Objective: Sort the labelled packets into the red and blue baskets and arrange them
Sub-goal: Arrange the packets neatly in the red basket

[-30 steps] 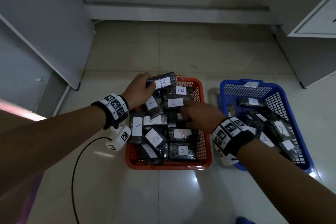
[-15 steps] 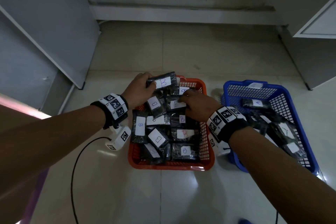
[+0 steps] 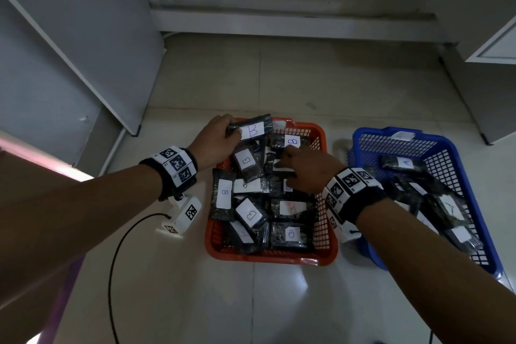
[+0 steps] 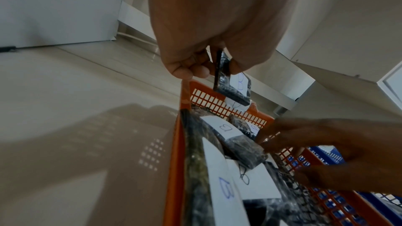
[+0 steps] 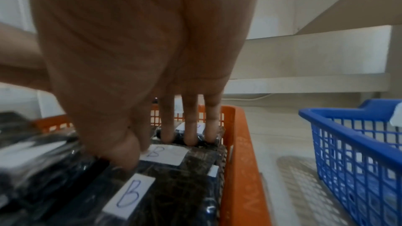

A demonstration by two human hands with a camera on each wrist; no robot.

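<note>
The red basket (image 3: 268,258) (image 4: 174,161) (image 5: 243,161) is packed with several black packets bearing white B labels. My left hand (image 3: 233,131) (image 4: 213,68) pinches one B packet (image 3: 251,128) (image 4: 230,83) and holds it above the basket's far left corner. My right hand (image 3: 287,165) (image 5: 156,143) reaches into the far right part of the basket. Its thumb and fingers grip a B packet (image 5: 163,154) lying in the pile there. The blue basket (image 3: 391,134) (image 5: 339,126) on the right holds several packets, one of them labelled A (image 3: 402,163).
Both baskets stand side by side on a glossy tiled floor (image 3: 251,78). A grey panel (image 3: 69,36) leans at the left and a white cabinet (image 3: 497,45) stands at the right. A black cable (image 3: 111,260) curls on the floor by my left arm.
My right hand has moved from the basket's middle toward its far right packets. My left hand still holds its B packet in the same place.
</note>
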